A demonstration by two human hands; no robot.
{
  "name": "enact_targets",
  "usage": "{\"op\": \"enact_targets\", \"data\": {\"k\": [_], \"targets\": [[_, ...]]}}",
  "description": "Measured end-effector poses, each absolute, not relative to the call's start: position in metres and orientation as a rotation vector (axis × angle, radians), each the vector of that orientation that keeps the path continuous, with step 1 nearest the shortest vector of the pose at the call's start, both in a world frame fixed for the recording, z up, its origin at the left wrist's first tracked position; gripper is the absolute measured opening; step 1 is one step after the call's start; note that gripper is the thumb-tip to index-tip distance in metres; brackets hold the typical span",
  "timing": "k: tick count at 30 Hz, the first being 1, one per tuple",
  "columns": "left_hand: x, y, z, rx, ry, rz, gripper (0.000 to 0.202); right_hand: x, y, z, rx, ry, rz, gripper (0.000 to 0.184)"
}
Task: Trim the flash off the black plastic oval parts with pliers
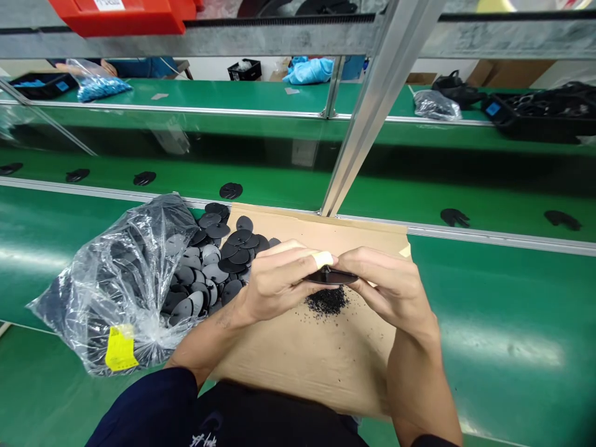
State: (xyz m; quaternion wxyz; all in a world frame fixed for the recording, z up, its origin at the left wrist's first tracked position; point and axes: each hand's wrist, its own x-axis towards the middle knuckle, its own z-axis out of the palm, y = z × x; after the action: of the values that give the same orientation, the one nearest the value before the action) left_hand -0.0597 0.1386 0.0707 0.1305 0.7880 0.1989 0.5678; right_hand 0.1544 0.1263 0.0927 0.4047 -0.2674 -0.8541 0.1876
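Note:
Between my two hands a thin black disc (pixel 333 277) is held up over the brown cardboard (pixel 288 357). My left hand (pixel 282 276) grips its left side, with a pale wrap on one fingertip at the top. On the other side my right hand (pixel 388 282) pinches the right edge. Something small on top of the disc, near the fingertips, is too hidden to name. Just beneath lies a heap of tiny black pieces (pixel 327 302), with some scattered about. Left of my hands, many loose black discs (pixel 215 272) spill in a pile.
A clear plastic bag (pixel 125 273) of discs with a yellow label (pixel 120 349) lies at left. Behind, a green belt (pixel 288 177) carries several black pieces. A metal post (pixel 367 124) rises beyond my hands; a red bin (pixel 125 15) sits on the rail above.

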Motion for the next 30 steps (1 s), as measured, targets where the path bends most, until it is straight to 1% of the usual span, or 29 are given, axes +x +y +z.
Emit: {"op": "enact_targets", "data": {"k": [4, 9, 14, 20, 26, 30], "targets": [[-0.0592, 0.14, 0.0689, 2.317, 0.505, 1.551, 0.021, 0.1568, 0.1252, 0.0932, -0.708, -2.191, 0.492, 0.027], [-0.0562, 0.1389, 0.0676, 2.28, 0.57, 1.703, 0.026, 0.159, 0.1245, 0.0931, -0.709, -2.17, 0.484, 0.025], [-0.0585, 0.1418, 0.0689, 2.301, 0.464, 1.515, 0.02, 0.1608, 0.1235, 0.0921, -0.715, -2.223, 0.523, 0.028], [-0.0526, 0.1364, 0.0651, 2.268, 0.522, 1.69, 0.022, 0.1615, 0.1234, 0.0936, -0.679, -2.202, 0.504, 0.026], [-0.0551, 0.1377, 0.0688, 2.256, 0.508, 1.551, 0.02, 0.1612, 0.1224, 0.0957, -0.698, -2.222, 0.455, 0.022], [-0.0581, 0.1397, 0.0709, 2.181, 0.534, 1.486, 0.025, 0.16, 0.124, 0.095, -0.707, -2.217, 0.431, 0.022]]}}
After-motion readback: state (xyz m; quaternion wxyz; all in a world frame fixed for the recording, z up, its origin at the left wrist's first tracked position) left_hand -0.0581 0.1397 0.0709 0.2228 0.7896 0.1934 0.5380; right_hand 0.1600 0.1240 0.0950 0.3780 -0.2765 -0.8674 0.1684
